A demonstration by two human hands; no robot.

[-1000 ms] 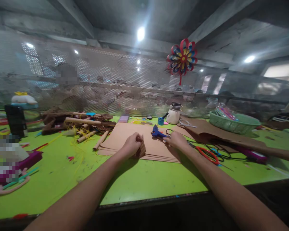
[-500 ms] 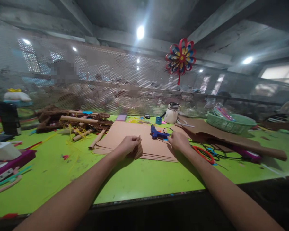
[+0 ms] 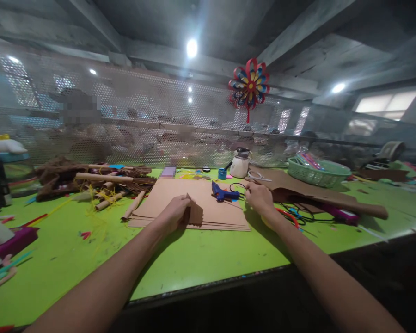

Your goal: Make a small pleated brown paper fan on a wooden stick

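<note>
My left hand (image 3: pixel 176 213) is closed in a pinch on a small piece of brown paper (image 3: pixel 195 214) with a jagged lower edge. It is over the front of a stack of flat brown paper sheets (image 3: pixel 173 189). A blue glue gun (image 3: pixel 223 192) lies on the right part of that stack, its nozzle end pointing left and away. Just right of its handle, my right hand (image 3: pixel 260 198) has its fingers curled together near a black cord (image 3: pixel 236 186). Whatever may be between those fingertips is hidden.
Rolled paper tubes (image 3: pixel 104 177) and brown scraps lie left. Behind the stack stand a small blue pot (image 3: pixel 222 174) and a white jug (image 3: pixel 240 164). Scissors (image 3: pixel 260 177), a large brown sheet (image 3: pixel 308 192) and a green basket (image 3: pixel 319 175) are right. A perforated screen (image 3: pixel 152 106) closes the back.
My right hand has drawn away to the right of the glue gun's handle. My left hand has shifted slightly left and turned, showing more of the paper piece. The view has swung right.
</note>
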